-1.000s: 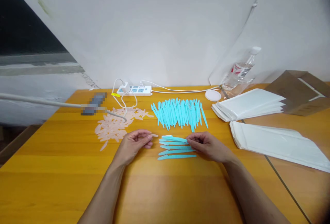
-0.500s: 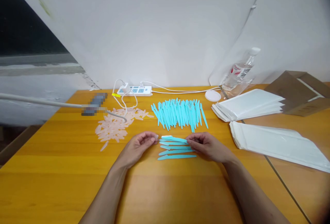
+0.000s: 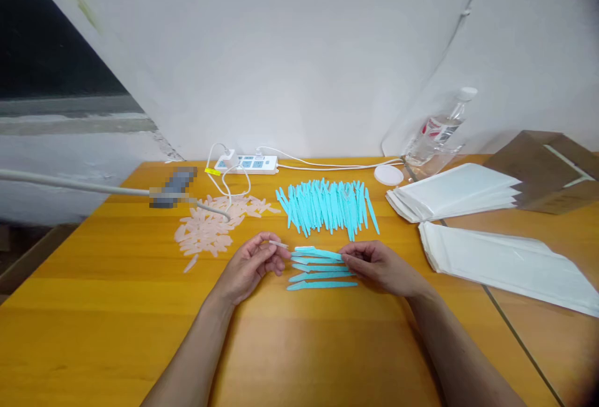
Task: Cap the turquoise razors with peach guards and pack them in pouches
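My left hand [image 3: 250,273] pinches a small pale blade cover [image 3: 279,244] between thumb and fingers. Across from it, my right hand [image 3: 380,268] grips the handle end of a turquoise eyebrow razor [image 3: 324,254], whose blade end points left toward the cover, a short gap apart. Below that razor, several more turquoise razors [image 3: 322,284] lie in a rough column on the table, blade ends to the left; my right fingers partly hide some handles. A large row of turquoise razors [image 3: 325,207] lies just beyond my hands. Loose pale pink covers [image 3: 206,229] are heaped to the left.
A power strip [image 3: 257,164] with white cables sits against the wall, near a blurred dark object [image 3: 173,187]. White packets [image 3: 505,263], a clear bottle [image 3: 437,129], a round white disc [image 3: 389,175] and a cardboard box [image 3: 538,170] stand or lie at the right.
My left hand has turned and its fingers have opened out somewhat, so the blade cover now shows lengthwise. My right hand holds the razor in nearly the same place.
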`<state>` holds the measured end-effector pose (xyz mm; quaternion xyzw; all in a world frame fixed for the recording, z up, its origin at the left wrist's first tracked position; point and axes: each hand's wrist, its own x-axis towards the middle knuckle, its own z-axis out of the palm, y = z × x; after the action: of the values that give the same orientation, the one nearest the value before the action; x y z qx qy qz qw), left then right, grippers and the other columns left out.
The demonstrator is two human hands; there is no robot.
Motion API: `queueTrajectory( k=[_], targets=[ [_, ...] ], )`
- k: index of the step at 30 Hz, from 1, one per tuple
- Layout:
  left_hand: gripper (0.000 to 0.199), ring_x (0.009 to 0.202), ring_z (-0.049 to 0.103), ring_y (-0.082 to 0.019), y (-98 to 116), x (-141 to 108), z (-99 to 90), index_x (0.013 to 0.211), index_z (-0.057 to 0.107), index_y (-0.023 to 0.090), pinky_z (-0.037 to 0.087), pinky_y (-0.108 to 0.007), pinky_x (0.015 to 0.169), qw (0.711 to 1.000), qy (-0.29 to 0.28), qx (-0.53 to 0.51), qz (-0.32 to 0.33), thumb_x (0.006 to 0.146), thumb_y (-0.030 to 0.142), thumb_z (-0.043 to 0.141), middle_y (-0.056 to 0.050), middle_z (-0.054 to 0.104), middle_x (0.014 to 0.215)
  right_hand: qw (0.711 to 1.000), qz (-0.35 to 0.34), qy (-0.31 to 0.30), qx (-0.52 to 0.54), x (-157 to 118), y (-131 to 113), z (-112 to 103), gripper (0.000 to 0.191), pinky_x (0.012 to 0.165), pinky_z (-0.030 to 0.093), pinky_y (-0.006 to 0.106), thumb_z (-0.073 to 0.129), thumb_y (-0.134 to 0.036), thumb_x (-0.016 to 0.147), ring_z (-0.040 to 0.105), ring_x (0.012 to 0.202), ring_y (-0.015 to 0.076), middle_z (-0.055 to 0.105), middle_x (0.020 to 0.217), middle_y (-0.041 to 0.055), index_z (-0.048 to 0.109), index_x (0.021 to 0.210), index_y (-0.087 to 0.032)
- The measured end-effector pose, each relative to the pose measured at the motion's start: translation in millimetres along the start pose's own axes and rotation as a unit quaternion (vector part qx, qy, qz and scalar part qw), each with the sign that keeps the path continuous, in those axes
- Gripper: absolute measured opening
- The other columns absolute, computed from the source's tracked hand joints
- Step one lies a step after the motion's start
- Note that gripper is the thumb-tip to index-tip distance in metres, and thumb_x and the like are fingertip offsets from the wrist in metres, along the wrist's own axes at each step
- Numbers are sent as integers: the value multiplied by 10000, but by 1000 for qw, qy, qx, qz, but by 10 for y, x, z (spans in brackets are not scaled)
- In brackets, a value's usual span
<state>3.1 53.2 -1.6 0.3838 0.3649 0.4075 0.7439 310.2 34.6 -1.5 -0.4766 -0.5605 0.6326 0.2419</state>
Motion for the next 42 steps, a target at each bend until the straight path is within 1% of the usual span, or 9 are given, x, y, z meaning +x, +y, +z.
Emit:
queueTrajectory(
  k=[4, 8, 16, 22, 26, 32, 36, 39, 42],
  targets=[
    [320, 737, 686, -117, -22, 37, -2, 1006, 676, 143, 554, -212, 682, 998, 28, -46, -19, 797, 333, 826, -93, 767, 952, 1000, 6, 2, 2, -5, -3, -4, 442, 527, 250, 243, 588, -589, 921, 338, 591, 85, 452, 688, -38, 652, 943, -152],
    [296, 697, 667, -99, -70, 88, -35, 961, 704, 149, 541, -196, 674, 997, 74, 26, -11, 769, 320, 850, -55, 762, 871, 1000, 10, 3, -2, -9, -21, -6, 444, 523, 254, 242, 576, -595, 924, 350, 588, 87, 452, 685, -40, 649, 938, -157],
    [327, 682, 589, -98, -9, 10, 9, 1016, 781, 147, 470, -200, 648, 967, 49, 249, -2, 850, 426, 747, -81, 766, 929, 1000, 9, -5, -14, 3, 18, -6, 439, 515, 239, 238, 562, -589, 934, 331, 582, 85, 442, 677, -47, 651, 940, -158],
    [339, 672, 593, -117, -35, 5, 98, 1025, 778, 157, 453, -213, 639, 951, 34, 306, -11, 857, 445, 718, -46, 743, 794, 999, 7, -18, -41, -7, 0, 3, 432, 510, 244, 233, 536, -567, 955, 329, 584, 83, 451, 690, -41, 657, 942, -152],
    [318, 762, 632, -148, -105, -4, 160, 1024, 771, 153, 476, -243, 695, 943, 9, 332, 1, 887, 424, 677, -79, 754, 926, 996, -5, -35, -78, -19, -72, 90, 411, 502, 220, 235, 520, -532, 968, 291, 568, 80, 402, 659, -50, 657, 875, -156],
    [208, 716, 569, -129, -28, -111, 221, 930, 770, 192, 418, -233, 642, 879, -83, 467, 51, 917, 355, 641, -30, 679, 817, 969, -89, -33, -227, -85, -168, 154, 250, 612, 360, 237, 605, -351, 922, 508, 701, 119, 610, 799, 14, 742, 803, -179],
    [138, 723, 573, -124, 24, -154, 290, 813, 737, 195, 403, -225, 640, 836, -135, 529, 49, 884, 286, 661, -10, 657, 783, 964, -66, -66, -250, -139, -162, 91, 241, 576, 352, 239, 654, -365, 877, 493, 638, 111, 626, 741, 5, 760, 757, -186],
    [131, 692, 547, -121, -1, -153, 302, 762, 709, 196, 381, -223, 618, 812, -137, 566, 45, 862, 272, 671, 12, 607, 699, 967, -31, -24, -253, -147, -146, 46, 302, 523, 306, 239, 636, -445, 880, 425, 573, 103, 564, 646, -24, 753, 765, -192],
    [216, 657, 500, -113, -20, -147, 232, 693, 634, 187, 355, -221, 591, 808, -83, 581, 47, 862, 314, 677, 26, 555, 675, 963, -23, 116, -241, -116, -118, -27, 405, 506, 279, 244, 578, -527, 899, 392, 548, 107, 497, 586, -35, 715, 742, -180]
  ],
)
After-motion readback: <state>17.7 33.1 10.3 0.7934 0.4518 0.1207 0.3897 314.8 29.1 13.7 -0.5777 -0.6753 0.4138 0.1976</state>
